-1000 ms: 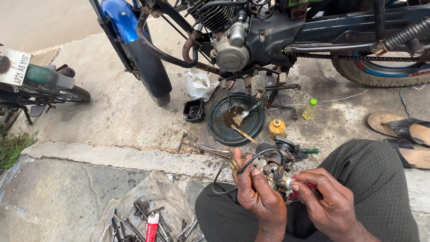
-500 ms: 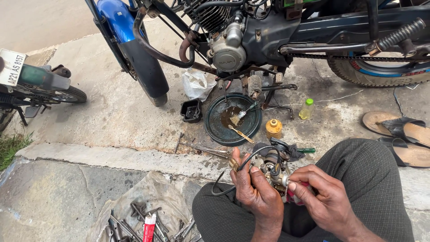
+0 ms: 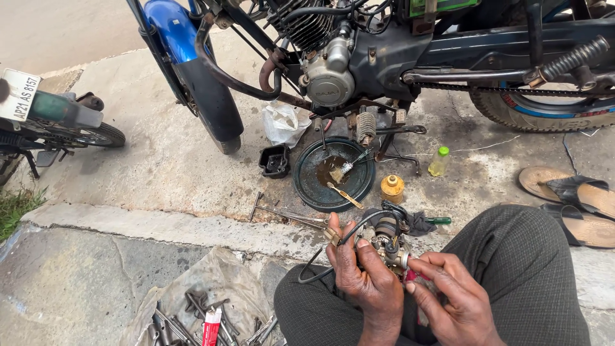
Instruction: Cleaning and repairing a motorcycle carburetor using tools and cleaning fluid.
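Note:
I sit on the ground with a metal carburettor [image 3: 389, 242] held over my lap. My left hand [image 3: 362, 272] grips its left side, and a black cable [image 3: 333, 250] loops out from under the fingers. At the carburettor's lower right my right hand [image 3: 453, 296] pinches a small red-handled tool [image 3: 414, 277]. Its tip is hidden. A blue motorcycle [image 3: 359, 51] stands just ahead.
A dark round oil pan [image 3: 307, 182] with a brush sits under the engine. Near it are a small black tray [image 3: 275, 161], a yellow can [image 3: 392, 188], a green-capped bottle [image 3: 439, 161], a white bag [image 3: 284, 123]. Tools [image 3: 192, 314] lie on plastic lower left. Sandals [image 3: 567, 195] lie right.
The view has shifted slightly. Both hands stay on the carburettor, and the right hand's fingers have turned a little at its lower right.

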